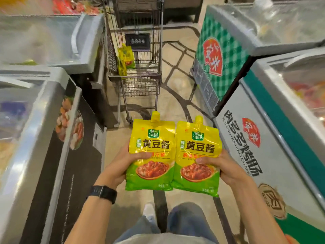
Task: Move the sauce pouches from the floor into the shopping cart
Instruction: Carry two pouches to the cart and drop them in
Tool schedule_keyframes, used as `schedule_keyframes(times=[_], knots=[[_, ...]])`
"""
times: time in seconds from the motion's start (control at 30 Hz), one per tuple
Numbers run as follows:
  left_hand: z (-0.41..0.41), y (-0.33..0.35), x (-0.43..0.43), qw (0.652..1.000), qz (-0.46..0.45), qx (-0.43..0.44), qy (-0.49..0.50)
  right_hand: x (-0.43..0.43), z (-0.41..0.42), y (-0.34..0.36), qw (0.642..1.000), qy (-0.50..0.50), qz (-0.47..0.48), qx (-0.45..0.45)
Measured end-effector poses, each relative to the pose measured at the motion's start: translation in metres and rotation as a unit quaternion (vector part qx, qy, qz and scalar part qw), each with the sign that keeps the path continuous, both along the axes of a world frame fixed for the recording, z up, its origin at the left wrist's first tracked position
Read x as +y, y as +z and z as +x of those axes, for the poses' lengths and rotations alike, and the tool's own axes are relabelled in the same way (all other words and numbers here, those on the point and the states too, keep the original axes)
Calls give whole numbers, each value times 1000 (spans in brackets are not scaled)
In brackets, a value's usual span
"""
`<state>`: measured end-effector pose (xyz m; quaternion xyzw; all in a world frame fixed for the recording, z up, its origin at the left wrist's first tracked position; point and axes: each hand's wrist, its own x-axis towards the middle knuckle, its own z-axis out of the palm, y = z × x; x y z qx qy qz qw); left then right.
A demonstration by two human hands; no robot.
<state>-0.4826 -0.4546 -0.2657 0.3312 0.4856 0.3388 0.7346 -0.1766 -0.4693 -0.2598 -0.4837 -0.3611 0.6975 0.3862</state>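
Observation:
I hold two yellow-and-green sauce pouches side by side in front of me, spouts pointing away. My left hand (121, 164) grips the left pouch (152, 143) at its left edge, thumb on the front. My right hand (222, 166) grips the right pouch (197, 148) at its right edge. The wire shopping cart (159, 55) stands ahead in the aisle, a short way beyond the pouches. Inside it, on the left, two more of the same pouches (125, 58) stand upright against the wire side.
Chest freezers line both sides of the aisle: grey ones on the left (44, 120) and a white-and-teal one (263, 138) plus a green-checked one (226, 55) on the right. Patterned floor (175, 71) runs between them. My legs and a shoe show below.

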Motion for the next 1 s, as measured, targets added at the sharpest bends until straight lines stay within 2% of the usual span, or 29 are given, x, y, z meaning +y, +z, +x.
schedule_keyframes(times=[0.17,0.3,0.6,0.8,1.0], knots=[[27,-7,119,1000,0,3,-14,107,29,-12,999,-45,3,-21],[56,-18,214,1000,-6,3,7,204,55,-21,999,-42,-11,-18],[117,-7,389,996,-4,2,85,414,112,-20,999,18,-29,-42],[124,-11,501,995,8,2,102,546,122,-15,997,56,-27,-39],[115,-24,620,995,-4,-2,104,671,114,-21,996,54,-28,-66]])
